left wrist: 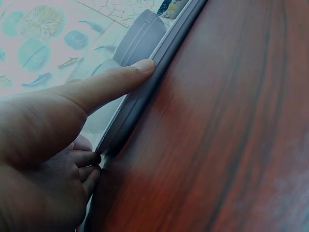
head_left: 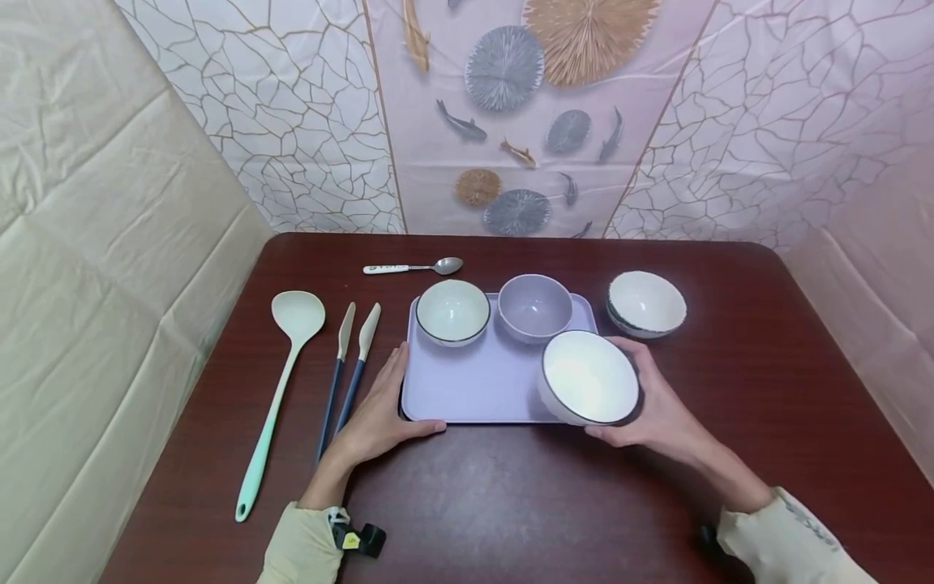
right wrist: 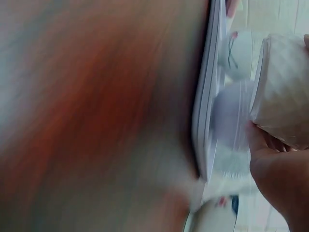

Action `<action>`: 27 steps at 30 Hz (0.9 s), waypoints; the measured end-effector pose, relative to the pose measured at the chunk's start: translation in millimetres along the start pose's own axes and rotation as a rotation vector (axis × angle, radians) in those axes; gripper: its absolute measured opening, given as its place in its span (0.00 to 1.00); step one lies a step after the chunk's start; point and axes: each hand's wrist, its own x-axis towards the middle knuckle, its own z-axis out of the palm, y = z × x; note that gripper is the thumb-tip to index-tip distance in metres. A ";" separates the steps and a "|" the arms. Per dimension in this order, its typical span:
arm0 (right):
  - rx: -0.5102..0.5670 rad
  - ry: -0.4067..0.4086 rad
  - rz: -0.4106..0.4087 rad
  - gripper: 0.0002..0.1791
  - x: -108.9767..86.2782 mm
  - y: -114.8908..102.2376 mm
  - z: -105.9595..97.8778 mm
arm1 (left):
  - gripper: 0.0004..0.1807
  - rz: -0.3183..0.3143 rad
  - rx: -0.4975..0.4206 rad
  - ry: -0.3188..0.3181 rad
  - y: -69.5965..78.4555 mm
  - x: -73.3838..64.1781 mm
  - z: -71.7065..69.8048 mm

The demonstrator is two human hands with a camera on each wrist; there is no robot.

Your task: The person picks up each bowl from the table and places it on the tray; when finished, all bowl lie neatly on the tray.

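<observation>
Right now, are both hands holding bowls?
No, the right hand holds a white bowl, while the left hand touches the corner of the lilac tray.

Table, dark red-brown, wood-grained, rounded far corners. Directly on it:
- Ladle, cream head, mint handle, far left.
- Knives, two, blue-handled, side by side, right of ladle.
- Spoon, white handle, near far edge.
- Tray, lilac, rectangular, centre.
- Bowl, white inside, dark-rimmed, upright, right of tray.
</observation>
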 end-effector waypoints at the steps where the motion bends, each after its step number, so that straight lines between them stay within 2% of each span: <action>1: 0.008 -0.014 0.000 0.63 3.9 -1.2 5.1 | 0.71 0.001 -0.001 0.001 0.1 -0.1 -0.3; 8: 0.076 -0.113 0.000 0.63 26.8 -5.6 40.8 | 0.71 0.007 0.006 0.003 -0.5 -1.1 0.1; 15: 0.117 -0.174 -0.033 0.64 42.5 -5.1 73.2 | 0.71 0.021 -0.001 0.008 -1.1 -0.3 0.8; 22: 0.109 -0.213 -0.047 0.64 53.9 -9.5 94.5 | 0.70 0.036 -0.001 0.009 -2.4 0.2 0.5; 27: 0.084 -0.213 -0.053 0.63 57.7 -27.9 103.5 | 0.70 0.053 0.006 0.018 -2.5 0.4 -0.5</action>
